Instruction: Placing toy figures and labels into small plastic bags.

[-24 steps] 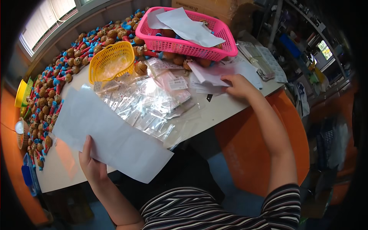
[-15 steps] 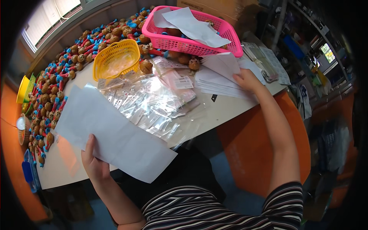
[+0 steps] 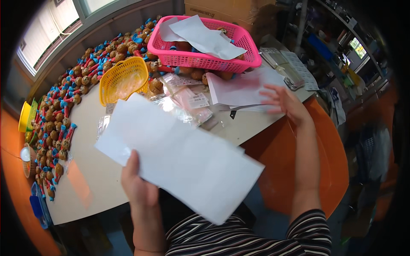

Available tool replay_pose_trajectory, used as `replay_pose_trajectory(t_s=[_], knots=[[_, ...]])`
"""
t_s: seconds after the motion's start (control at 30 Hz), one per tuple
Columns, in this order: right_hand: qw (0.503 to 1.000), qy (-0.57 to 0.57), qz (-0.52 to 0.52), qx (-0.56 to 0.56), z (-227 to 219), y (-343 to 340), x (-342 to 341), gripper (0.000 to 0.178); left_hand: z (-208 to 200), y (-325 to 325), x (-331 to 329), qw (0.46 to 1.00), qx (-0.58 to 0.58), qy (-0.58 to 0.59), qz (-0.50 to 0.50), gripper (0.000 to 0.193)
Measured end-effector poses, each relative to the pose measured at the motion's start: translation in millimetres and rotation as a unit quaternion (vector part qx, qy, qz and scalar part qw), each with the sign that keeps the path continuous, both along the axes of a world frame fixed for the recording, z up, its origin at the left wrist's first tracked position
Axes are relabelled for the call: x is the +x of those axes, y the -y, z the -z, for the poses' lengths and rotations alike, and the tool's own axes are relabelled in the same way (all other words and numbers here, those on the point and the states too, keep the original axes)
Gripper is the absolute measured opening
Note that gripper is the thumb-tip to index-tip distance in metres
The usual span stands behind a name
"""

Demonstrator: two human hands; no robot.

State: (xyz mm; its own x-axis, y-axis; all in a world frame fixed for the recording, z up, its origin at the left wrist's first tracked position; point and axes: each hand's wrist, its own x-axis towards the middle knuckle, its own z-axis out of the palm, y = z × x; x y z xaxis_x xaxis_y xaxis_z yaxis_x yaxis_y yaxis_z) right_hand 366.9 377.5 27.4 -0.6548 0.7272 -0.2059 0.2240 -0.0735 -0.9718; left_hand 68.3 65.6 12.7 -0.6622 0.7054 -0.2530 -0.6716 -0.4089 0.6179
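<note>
My left hand (image 3: 141, 187) is closed on white paper sheets (image 3: 183, 158), thumb on top, held tilted above the table's near edge. A second edge shows along their right side, so more than one sheet seems to be there. My right hand (image 3: 290, 104) is open with fingers spread and somewhat blurred. It hovers by the right edge of a stack of white paper (image 3: 235, 91) on the table. Clear plastic bags with pink contents and labels (image 3: 192, 102) lie left of that stack, partly hidden behind the held sheets.
A pink basket (image 3: 192, 59) with loose paper (image 3: 209, 38) over it stands at the back. Left of it is a yellow basket (image 3: 103, 91). Several brown-headed, red-and-blue toy-like pieces (image 3: 53, 115) heap along the far and left edges. An orange chair (image 3: 320, 166) stands at right.
My left hand and its sheets have moved right, covering most of the plastic bags. My right hand has let go of the stack's lifted corner, spread its fingers and drawn slightly nearer.
</note>
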Motion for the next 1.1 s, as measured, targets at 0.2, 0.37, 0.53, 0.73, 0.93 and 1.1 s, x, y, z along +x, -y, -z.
replay_pose_trajectory(t_s=[0.2,0.37,0.53,0.73,0.93,1.1], knots=[[0.961,-0.247,-0.089,-0.089,21.1,116.7,49.9,0.105,-11.0,-94.6,89.8,0.998,0.04,0.029,0.031,0.045],[0.968,-0.095,0.232,0.019,-10.0,95.6,33.9,0.036,1.1,-142.8,133.6,0.98,0.074,0.063,0.176,0.043],[0.968,0.179,0.142,0.105,9.7,-44.7,66.5,0.04,-15.4,-162.2,126.7,0.886,-0.069,-0.062,0.455,0.043],[0.83,0.43,0.187,0.3,56.1,-121.5,49.2,0.068,-9.8,-196.0,120.9,0.69,-0.099,-0.668,0.261,0.063],[0.832,0.405,0.251,0.284,59.4,-120.8,24.3,0.079,37.8,-250.4,105.0,0.403,-0.182,-0.87,0.218,0.09],[0.955,0.2,0.218,-0.022,60.3,-130.3,33.2,0.067,58.4,-270.7,101.0,0.388,-0.265,-0.83,0.301,0.098]])
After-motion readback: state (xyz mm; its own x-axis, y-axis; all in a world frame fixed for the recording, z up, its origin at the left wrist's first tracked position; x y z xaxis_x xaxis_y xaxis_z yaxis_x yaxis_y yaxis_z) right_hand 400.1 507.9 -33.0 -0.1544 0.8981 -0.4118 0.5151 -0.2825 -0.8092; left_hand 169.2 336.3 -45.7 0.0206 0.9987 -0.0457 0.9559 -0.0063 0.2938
